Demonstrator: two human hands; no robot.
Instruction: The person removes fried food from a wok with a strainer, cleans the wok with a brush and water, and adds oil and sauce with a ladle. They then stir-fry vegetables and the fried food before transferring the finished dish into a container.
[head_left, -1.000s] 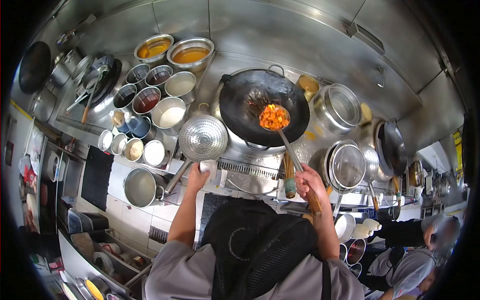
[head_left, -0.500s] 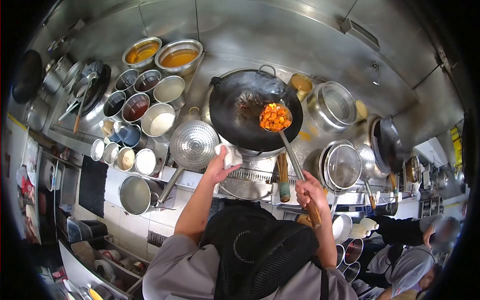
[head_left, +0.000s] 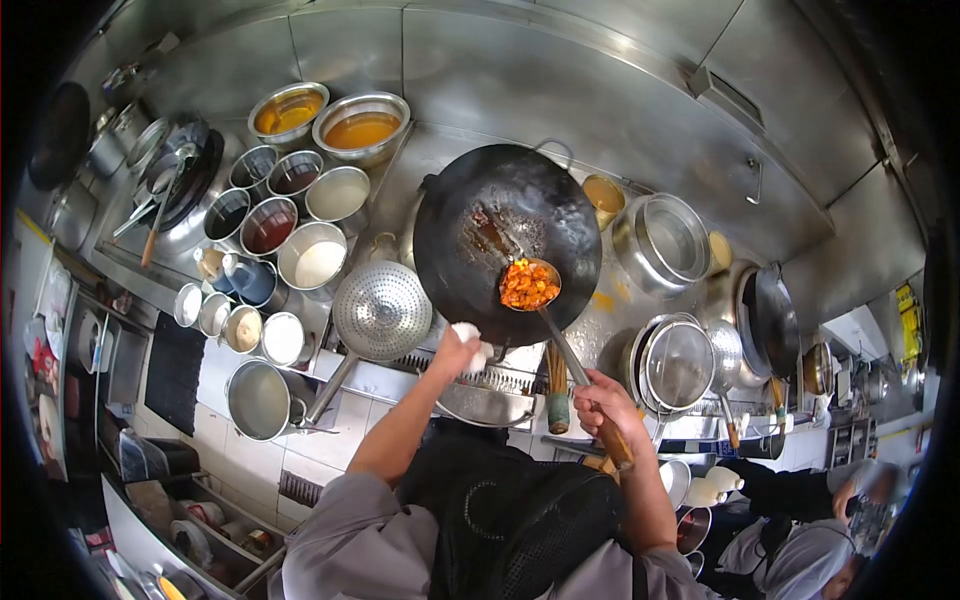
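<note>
My right hand (head_left: 608, 402) is wrapped round the wooden grip of a long ladle (head_left: 566, 348). The ladle's bowl, heaped with glossy orange-red food pieces (head_left: 528, 285), is over the near side of a black wok (head_left: 555, 195). Dark residue and a little sauce mark the wok's inside, which faces me more steeply. My left hand (head_left: 458, 352) is closed on a white cloth (head_left: 484, 354) at the wok's near rim, by its ear handle. Whether the fingers also grip the wok through the cloth is hidden.
A perforated strainer (head_left: 382, 305) lies left of the wok near sauce pots (head_left: 268, 225) and seasoning tubs. A bamboo brush (head_left: 558, 400) stands at the stove's front edge. Stacked basins (head_left: 672, 235) and sieves (head_left: 680, 362) are on the right. Another person (head_left: 800, 545) is at lower right.
The wok has tipped up toward me, showing more of its inside. The full ladle has come nearer to me and slightly left, with my right hand lower. My left hand stays at the rim with the cloth.
</note>
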